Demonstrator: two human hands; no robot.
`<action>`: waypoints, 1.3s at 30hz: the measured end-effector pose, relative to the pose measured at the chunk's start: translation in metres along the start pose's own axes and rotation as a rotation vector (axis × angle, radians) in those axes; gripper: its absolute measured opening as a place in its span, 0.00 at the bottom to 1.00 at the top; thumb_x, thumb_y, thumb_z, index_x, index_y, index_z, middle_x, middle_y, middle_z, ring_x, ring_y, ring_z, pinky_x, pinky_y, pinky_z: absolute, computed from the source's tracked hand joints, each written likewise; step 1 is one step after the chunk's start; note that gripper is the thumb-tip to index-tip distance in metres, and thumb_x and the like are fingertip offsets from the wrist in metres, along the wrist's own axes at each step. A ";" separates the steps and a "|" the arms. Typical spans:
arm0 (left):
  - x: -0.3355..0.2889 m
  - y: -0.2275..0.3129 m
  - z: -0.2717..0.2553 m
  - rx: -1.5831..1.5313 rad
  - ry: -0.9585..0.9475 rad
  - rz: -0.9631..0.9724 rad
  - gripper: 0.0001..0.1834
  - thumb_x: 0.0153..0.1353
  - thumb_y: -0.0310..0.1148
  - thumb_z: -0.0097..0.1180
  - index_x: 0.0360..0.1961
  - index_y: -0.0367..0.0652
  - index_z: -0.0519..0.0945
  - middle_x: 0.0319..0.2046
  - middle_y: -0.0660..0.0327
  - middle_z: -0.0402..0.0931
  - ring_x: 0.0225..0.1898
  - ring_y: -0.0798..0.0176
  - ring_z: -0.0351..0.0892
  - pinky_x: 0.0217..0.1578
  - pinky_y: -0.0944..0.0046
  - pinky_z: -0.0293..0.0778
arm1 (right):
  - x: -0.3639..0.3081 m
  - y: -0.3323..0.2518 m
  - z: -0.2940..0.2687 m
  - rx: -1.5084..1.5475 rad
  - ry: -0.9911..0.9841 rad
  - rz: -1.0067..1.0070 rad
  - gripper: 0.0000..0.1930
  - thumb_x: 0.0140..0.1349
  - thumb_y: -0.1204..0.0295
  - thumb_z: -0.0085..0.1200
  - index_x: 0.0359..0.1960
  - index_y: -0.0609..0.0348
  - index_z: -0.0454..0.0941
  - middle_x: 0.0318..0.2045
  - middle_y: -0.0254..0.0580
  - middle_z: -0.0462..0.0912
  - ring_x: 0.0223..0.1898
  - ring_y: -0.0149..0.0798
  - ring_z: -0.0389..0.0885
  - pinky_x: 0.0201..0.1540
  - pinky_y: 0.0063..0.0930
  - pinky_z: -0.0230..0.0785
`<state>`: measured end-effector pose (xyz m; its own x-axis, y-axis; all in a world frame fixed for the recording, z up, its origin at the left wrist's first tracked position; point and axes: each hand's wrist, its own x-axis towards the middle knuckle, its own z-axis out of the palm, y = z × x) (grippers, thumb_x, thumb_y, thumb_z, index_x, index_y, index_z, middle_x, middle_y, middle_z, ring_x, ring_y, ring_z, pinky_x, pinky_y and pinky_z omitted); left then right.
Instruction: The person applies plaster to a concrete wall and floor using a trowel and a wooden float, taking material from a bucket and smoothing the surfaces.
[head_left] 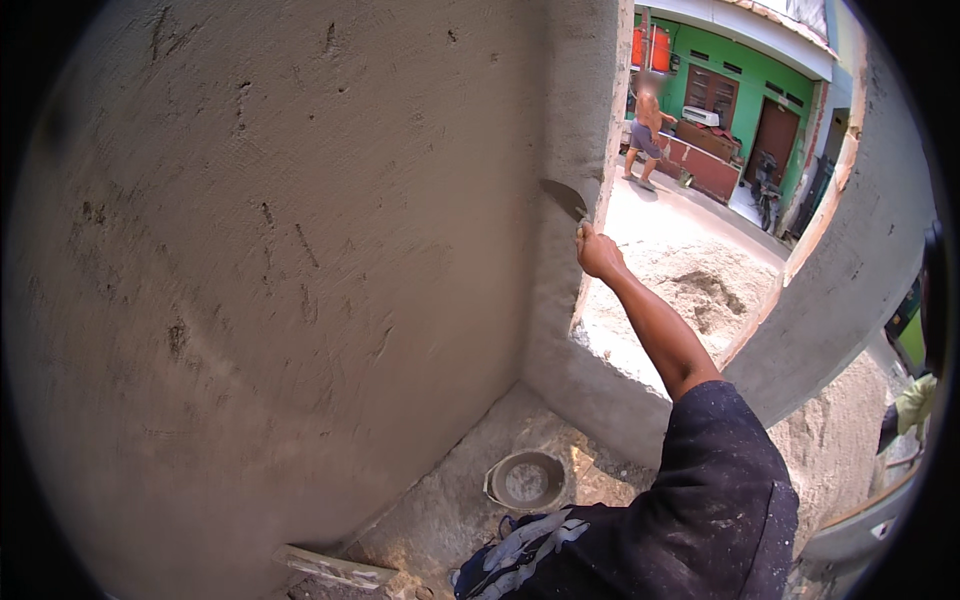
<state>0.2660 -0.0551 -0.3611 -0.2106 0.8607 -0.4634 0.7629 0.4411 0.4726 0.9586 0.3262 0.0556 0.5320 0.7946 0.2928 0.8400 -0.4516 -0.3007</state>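
My right arm, in a dark speckled sleeve, reaches up toward the edge of an opening in the wall. My right hand is closed round the handle of a trowel. The trowel's dark blade lies at the narrow grey plastered strip between the inner corner and the opening. Whether the blade presses on the plaster I cannot tell. To the left spreads a wide brown-grey plastered wall with small pits and scratches. My left hand is not in view.
A round bucket stands on the rough floor below. A board lies at the wall's foot. Beyond the opening are a sand heap, a standing person and a green house. Another person's sleeve shows far right.
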 end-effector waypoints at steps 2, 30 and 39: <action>-0.006 0.001 0.000 -0.009 0.010 -0.008 0.15 0.60 0.45 0.53 0.40 0.49 0.81 0.37 0.55 0.82 0.39 0.49 0.80 0.41 0.53 0.75 | 0.002 -0.006 -0.008 0.044 0.111 0.017 0.26 0.68 0.59 0.42 0.65 0.56 0.61 0.42 0.67 0.79 0.44 0.65 0.79 0.49 0.53 0.69; -0.059 0.027 -0.009 0.013 0.019 -0.044 0.15 0.60 0.43 0.53 0.40 0.46 0.81 0.37 0.53 0.81 0.40 0.48 0.79 0.43 0.53 0.74 | -0.061 0.065 0.132 0.064 -0.012 0.033 0.26 0.68 0.59 0.43 0.66 0.49 0.58 0.40 0.64 0.77 0.37 0.64 0.80 0.42 0.56 0.72; -0.054 0.032 -0.009 0.027 0.012 -0.021 0.15 0.60 0.43 0.53 0.40 0.45 0.81 0.38 0.53 0.81 0.41 0.47 0.79 0.44 0.53 0.74 | -0.070 0.073 0.124 0.029 -0.128 0.071 0.22 0.68 0.58 0.43 0.61 0.50 0.63 0.39 0.66 0.78 0.40 0.65 0.80 0.44 0.55 0.72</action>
<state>0.2959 -0.0850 -0.3140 -0.2345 0.8543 -0.4639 0.7743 0.4527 0.4422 0.9689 0.2876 -0.0992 0.5702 0.8072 0.1525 0.7966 -0.4979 -0.3429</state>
